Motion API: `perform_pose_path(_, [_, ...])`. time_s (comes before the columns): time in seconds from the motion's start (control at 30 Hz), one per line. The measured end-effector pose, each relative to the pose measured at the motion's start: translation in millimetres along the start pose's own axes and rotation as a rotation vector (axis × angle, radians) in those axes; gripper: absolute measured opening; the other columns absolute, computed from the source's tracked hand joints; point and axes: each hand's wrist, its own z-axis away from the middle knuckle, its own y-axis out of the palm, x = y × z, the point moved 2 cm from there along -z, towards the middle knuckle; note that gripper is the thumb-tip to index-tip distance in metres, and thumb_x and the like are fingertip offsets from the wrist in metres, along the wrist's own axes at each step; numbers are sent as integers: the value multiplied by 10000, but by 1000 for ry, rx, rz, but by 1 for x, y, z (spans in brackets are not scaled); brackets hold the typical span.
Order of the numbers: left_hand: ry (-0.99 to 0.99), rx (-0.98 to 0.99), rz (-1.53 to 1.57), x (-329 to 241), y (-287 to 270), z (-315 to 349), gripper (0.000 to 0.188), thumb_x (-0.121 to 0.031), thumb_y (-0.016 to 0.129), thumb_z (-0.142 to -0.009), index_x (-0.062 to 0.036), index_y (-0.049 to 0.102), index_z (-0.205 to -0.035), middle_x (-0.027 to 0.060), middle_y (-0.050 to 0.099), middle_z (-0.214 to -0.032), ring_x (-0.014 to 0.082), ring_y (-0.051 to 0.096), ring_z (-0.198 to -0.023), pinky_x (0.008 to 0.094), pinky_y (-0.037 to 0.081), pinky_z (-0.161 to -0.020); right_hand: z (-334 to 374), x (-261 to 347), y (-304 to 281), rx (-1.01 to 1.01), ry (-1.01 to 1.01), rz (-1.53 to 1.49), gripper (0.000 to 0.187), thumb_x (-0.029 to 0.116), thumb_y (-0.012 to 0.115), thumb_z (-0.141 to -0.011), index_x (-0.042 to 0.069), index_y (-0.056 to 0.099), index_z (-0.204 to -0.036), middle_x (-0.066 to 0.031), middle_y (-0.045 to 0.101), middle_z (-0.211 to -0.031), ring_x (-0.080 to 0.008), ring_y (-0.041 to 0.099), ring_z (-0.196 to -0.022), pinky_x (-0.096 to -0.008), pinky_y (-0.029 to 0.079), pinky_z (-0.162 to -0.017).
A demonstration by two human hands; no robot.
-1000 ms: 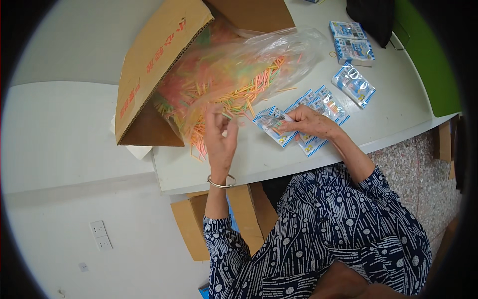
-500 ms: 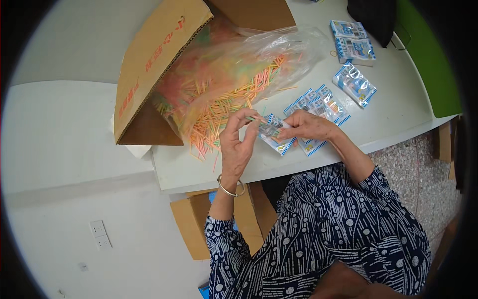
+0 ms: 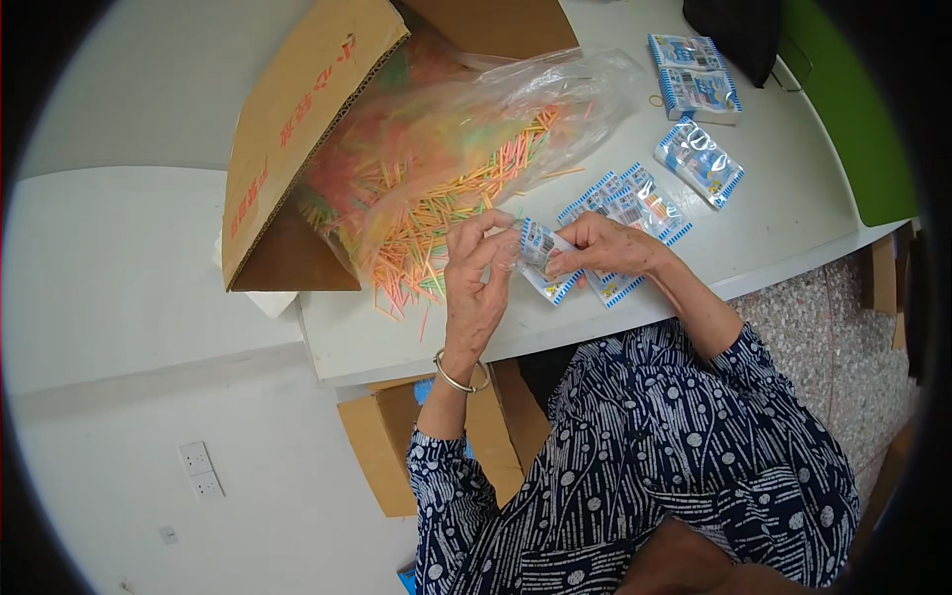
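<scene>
My right hand (image 3: pixel 610 246) grips a small blue-and-white plastic packet (image 3: pixel 538 260) between thumb and fingers, over the near part of the table. At the packet's upper left edge my left hand (image 3: pixel 476 273) is closed, its bent fingers and thumb pinching there; the fingertips partly overlap the edge. Partly behind my right hand, several similar packets (image 3: pixel 650 210) lie overlapped, with coloured sticks showing through the clear film. To the left of them, a heap of thin pastel sticks (image 3: pixel 412 243) spills from a clear plastic bag (image 3: pixel 585 84).
A tilted cardboard box (image 3: pixel 297 129) holds the bag at the left. Another packet (image 3: pixel 699 162) and a stack of packets (image 3: pixel 697 84) lie at the right, beside a rubber band (image 3: pixel 655 100). An open carton (image 3: pixel 382 446) stands under the table edge (image 3: pixel 397 369).
My left fingers have shifted slightly at the packet's upper edge, and the sticks seen at their tips no longer show. The packet has turned a little more upright. My right hand keeps its grip.
</scene>
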Motion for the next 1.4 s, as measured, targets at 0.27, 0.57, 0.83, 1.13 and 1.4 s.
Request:
perform_pose_path(0.27, [-389,38,638,-12,16,-2,394,24,591,-849,-4,417,-1202,133,544,-1138,146,567,-964,249,476,-792,4,-3,-2,-103,-117,34,292,287,645,-862,21,684,-976,21,630,-754,-29,512,-658,-222,419,-529])
perform_pose_path(0.57, [-297,51,536,-23,34,-12,487,59,577,-849,-19,329,-1260,137,594,-1043,161,595,-937,245,489,-803,21,6,-6,-255,-104,218,375,370,719,-779,34,634,-635,44,478,-527,-32,392,-514,-246,301,-455])
perform_pose_path(0.83, [-386,53,690,-17,37,-7,487,74,563,-853,-20,307,-1256,137,601,-1056,153,576,-974,260,477,-830,26,8,-13,-274,-27,174,300,302,739,-778,24,675,-684,38,526,-551,-21,407,-511,-222,294,-453])
perform_pose_path(1.13, [-414,79,688,-14,67,8,471,22,602,-843,-2,350,-1241,173,543,-1135,202,563,-1006,295,457,-873,62,9,-34,-441,-87,332,346,298,733,-748,-28,643,-820,-31,557,-666,-91,494,-608,-254,392,-548])
perform_pose_path(1.4, [-48,116,-312,-15,77,18,479,-170,709,-758,-11,511,-1164,217,349,-1334,384,336,-1207,469,271,-987,112,7,-103,-1285,-2,1277,395,248,708,-758,-13,617,-1040,-148,557,-1129,-286,507,-1037,-383,435,-857])
